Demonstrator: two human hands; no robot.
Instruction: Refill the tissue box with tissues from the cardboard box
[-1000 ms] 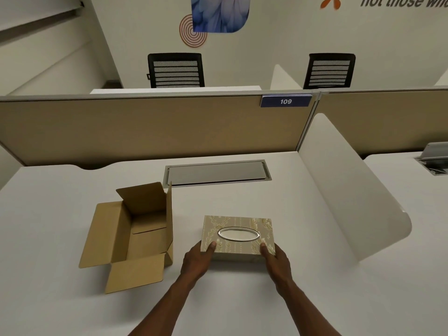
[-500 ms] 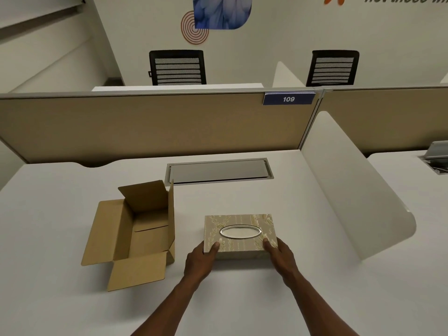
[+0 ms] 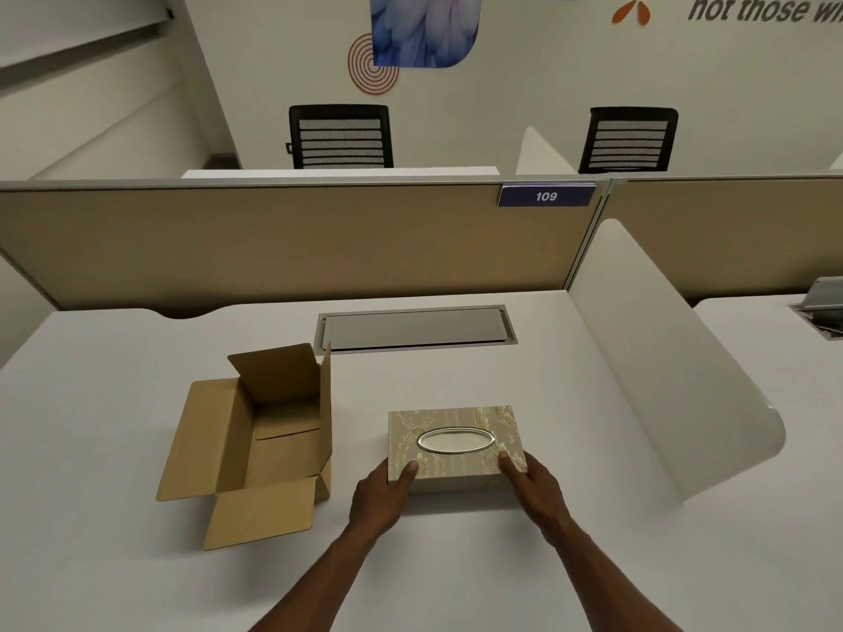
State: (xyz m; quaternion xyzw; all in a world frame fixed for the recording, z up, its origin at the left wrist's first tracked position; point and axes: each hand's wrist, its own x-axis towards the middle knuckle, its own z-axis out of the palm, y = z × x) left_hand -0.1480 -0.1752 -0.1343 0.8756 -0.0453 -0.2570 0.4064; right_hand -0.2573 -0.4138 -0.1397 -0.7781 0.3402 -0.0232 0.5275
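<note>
A beige patterned tissue box (image 3: 456, 421) with an oval silver-rimmed slot lies flat on the white desk (image 3: 524, 563). My left hand (image 3: 381, 497) grips its near left corner, thumb on the lid. My right hand (image 3: 533, 488) grips its near right corner the same way. To the left stands a brown cardboard box (image 3: 255, 444) with its flaps spread open. The part of its inside that I can see shows no tissues.
A grey cable hatch (image 3: 417, 330) is set into the desk behind the boxes. A white curved divider (image 3: 666, 358) rises on the right, a tan partition (image 3: 273, 244) along the back. Two black chairs stand beyond it.
Both hands keep the same hold on the tissue box's near corners. Box and hands sit slightly nearer and to the right in view, mostly from head motion.
</note>
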